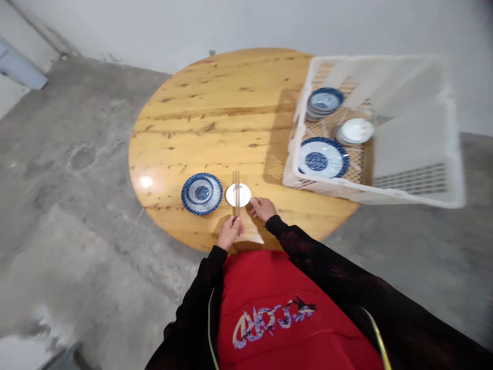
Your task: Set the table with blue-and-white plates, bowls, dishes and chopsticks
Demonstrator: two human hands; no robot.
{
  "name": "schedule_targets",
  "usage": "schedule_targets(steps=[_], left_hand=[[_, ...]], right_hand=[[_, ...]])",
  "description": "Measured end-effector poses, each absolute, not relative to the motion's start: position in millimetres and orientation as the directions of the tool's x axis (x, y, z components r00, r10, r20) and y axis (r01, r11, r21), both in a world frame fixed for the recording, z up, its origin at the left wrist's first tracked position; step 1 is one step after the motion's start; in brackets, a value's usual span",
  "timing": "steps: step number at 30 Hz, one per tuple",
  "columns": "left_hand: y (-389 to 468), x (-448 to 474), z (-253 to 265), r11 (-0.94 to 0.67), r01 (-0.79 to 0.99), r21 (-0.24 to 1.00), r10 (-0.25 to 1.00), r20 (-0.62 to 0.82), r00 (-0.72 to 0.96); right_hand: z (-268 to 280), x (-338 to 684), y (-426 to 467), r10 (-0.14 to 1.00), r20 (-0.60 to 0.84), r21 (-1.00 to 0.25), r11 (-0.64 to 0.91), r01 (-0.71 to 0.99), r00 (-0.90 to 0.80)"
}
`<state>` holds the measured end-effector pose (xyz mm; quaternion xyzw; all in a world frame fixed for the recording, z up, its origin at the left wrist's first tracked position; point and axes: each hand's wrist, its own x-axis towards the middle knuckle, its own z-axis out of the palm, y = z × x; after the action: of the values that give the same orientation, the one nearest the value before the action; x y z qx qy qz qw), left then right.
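Chopsticks (237, 198) over small white saucer (245, 198), near edge of bench (215, 128); far ends beyond saucer, exact count unclear, as is contact with saucer. Near ends in left hand (230, 234), fingers narrow, pinched around them. Right hand (263, 208) at right rim of saucer, fingers curled; cannot tell whether gripping it. Just left of saucer: 1 blue-rimmed plate (188, 206) with 1 smaller patterned dish (202, 193) resting in it. Done, by judgement: plate, dish and saucer out, side by side as 1 group; chopsticks not yet released. Left, apparently: crockery in white crate (408, 199) at right of bench, namely 1 stack of blue-rimmed bowls (325, 100), 1 stack of white dishes (357, 131), and blue-and-white plate (316, 161), any more underneath hidden. Probably early stage: 1 group out against more in crate.
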<state>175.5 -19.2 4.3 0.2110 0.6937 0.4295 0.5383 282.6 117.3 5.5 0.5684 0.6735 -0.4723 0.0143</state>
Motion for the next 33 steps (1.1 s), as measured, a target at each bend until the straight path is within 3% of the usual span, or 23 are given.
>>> schedule_targets(steps=[3,6,10,13,16,20,23,26,30,33], left_hand=[[-20,169,8,0.485,0.162,0.86,0.82,-0.382,-0.426],[-21,160,19,0.445,0.424,0.789,0.86,-0.244,-0.448],[-17,155,50,0.449,0.587,0.674,0.846,-0.11,-0.521],[4,160,87,0.37,0.647,0.666,0.852,0.035,-0.523],[45,175,127,0.221,0.677,0.702,0.868,0.176,-0.465],[121,207,163,-0.023,0.714,0.699,0.923,0.289,-0.253],[180,232,168,-0.08,0.802,0.593,0.962,0.258,-0.094],[232,248,162,-0.048,0.911,0.41,0.994,0.111,0.003],[282,260,144,0.07,0.981,0.18,0.988,-0.151,-0.042],[306,278,129,0.03,0.982,0.189,0.974,-0.228,0.014]], right_hand=[[22,291,117,0.758,-0.543,-0.637,-0.093,0.765,-0.361],[47,306,118,0.755,-0.504,-0.705,-0.079,0.705,-0.419],[100,343,129,0.753,-0.39,-0.846,-0.065,0.529,-0.53],[144,380,164,0.828,-0.27,-0.877,-0.001,0.481,-0.491],[174,419,221,0.929,-0.149,-0.815,0.079,0.574,-0.339],[184,469,300,0.983,-0.117,-0.575,0.052,0.817,-0.145],[181,496,346,0.981,-0.137,-0.461,0.063,0.885,-0.14],[176,498,380,0.972,-0.142,-0.459,0.103,0.882,-0.187],[163,470,414,0.928,-0.256,-0.378,0.16,0.912,-0.269],[139,478,431,0.858,-0.358,-0.265,0.283,0.922,-0.367]])
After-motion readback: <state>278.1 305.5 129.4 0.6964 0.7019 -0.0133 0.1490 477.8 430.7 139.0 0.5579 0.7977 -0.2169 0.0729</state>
